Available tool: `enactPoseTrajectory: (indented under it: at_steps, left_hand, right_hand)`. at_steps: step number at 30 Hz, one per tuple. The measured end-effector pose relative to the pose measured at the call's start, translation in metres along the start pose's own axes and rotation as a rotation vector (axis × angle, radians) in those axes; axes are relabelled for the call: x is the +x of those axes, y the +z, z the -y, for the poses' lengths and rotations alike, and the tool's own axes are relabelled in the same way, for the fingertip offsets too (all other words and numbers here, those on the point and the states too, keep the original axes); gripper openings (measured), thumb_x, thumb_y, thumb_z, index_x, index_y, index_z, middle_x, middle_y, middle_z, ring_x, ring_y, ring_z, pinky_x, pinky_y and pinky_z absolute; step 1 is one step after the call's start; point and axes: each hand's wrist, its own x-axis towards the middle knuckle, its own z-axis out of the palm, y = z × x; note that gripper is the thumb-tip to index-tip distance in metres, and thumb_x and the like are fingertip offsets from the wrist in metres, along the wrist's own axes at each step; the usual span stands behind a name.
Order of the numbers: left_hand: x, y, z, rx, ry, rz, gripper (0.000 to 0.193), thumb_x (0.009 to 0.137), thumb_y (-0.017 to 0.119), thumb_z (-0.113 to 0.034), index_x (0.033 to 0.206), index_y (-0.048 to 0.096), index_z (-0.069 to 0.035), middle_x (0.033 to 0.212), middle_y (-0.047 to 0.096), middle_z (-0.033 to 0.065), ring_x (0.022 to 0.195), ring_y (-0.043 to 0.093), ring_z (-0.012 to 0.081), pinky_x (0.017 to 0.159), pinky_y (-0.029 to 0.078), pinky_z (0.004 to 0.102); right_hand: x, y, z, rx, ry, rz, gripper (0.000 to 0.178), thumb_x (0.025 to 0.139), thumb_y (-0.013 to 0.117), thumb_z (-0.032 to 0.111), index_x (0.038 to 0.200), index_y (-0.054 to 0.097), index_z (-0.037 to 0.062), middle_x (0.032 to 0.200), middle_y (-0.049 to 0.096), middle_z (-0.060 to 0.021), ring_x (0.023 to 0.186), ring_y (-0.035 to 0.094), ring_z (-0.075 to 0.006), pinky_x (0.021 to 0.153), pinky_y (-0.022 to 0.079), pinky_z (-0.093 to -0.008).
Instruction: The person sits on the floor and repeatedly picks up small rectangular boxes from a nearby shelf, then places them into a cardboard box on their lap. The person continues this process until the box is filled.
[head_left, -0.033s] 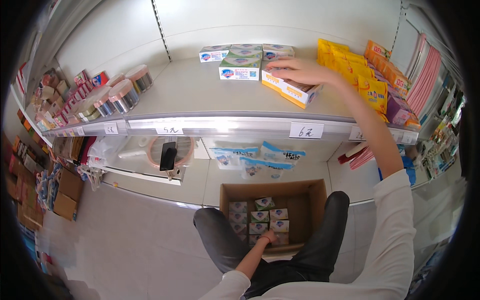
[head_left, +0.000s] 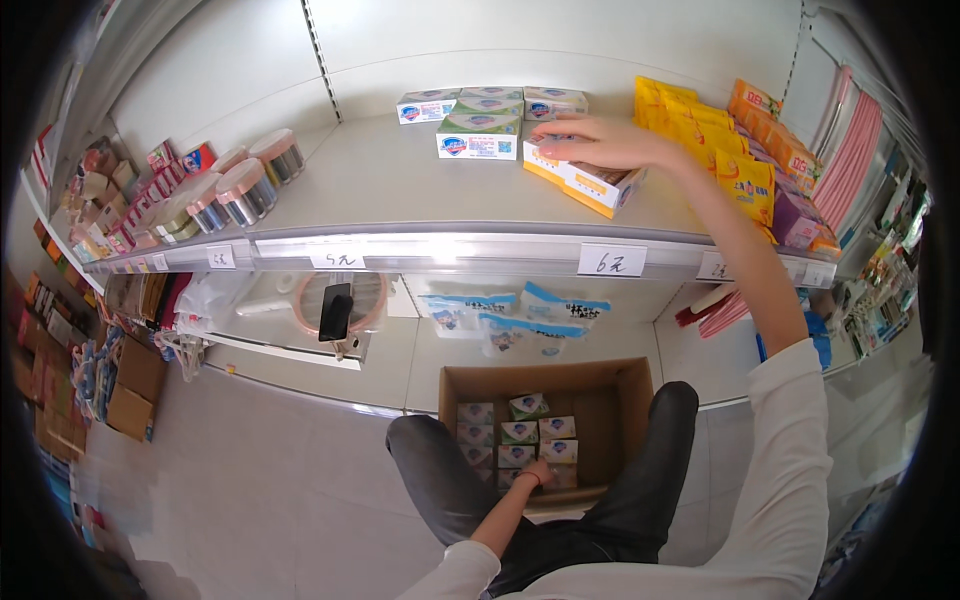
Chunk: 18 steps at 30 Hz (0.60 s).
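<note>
My right hand (head_left: 600, 141) reaches over the shelf, its fingers curled over two yellow-and-white boxes (head_left: 575, 188) that lie slanted side by side. Just left of them stand several green-and-white soap boxes (head_left: 478, 138), in a small group toward the back. Down between my knees, my left hand (head_left: 539, 471) is inside a brown cardboard carton (head_left: 605, 375). Its fingers are bent at one of the small soap boxes (head_left: 563, 476) there; their tips are partly hidden. More soap boxes (head_left: 520, 433) lie in rows in the carton's left half.
Yellow packets (head_left: 745, 188) and orange boxes (head_left: 790, 150) line the shelf's right side. Clear jars with pink lids (head_left: 243, 190) stand at the left. The shelf's front edge (head_left: 450, 248) carries price cards. Below hang blue-and-white bags (head_left: 535, 325) and a phone on a holder (head_left: 337, 310).
</note>
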Motion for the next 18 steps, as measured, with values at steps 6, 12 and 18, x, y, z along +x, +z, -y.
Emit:
enactPoseTrajectory:
  at_steps: [6,12,18]
  left_hand:
    - [0.002,0.003,0.003,-0.027,0.013,-0.018,0.082,0.068,0.063,-0.046,0.125,0.033,0.004,0.126,0.041,0.0232,0.115,0.042,0.0346,0.094,0.037,0.0406]
    - [0.006,0.004,0.007,-0.009,0.024,-0.005,0.076,0.07,0.062,-0.045,0.123,0.037,0.004,0.125,0.042,0.0233,0.114,0.042,0.0351,0.093,0.038,0.041]
    - [0.001,-0.001,0.007,-0.015,0.014,-0.015,0.071,0.073,0.059,-0.041,0.123,0.037,0.004,0.124,0.042,0.0242,0.114,0.043,0.0355,0.092,0.038,0.0413]
  right_hand:
    - [-0.016,-0.01,0.019,-0.113,0.124,0.044,0.093,0.064,0.055,0.064,0.129,0.035,-0.0003,0.127,0.039,-0.0241,0.116,0.042,-0.0314,0.091,0.039,-0.0345]
    - [-0.008,-0.005,0.017,-0.135,0.269,-0.019,0.098,0.056,0.061,0.063,0.115,0.042,-0.0124,0.107,0.053,-0.0275,0.094,0.056,-0.03,0.074,0.047,-0.0342]
    - [-0.015,-0.018,0.023,-0.065,0.286,-0.063,0.079,0.048,0.07,0.056,0.086,0.058,-0.0126,0.073,0.061,-0.0172,0.064,0.061,-0.0214,0.053,0.047,-0.028]
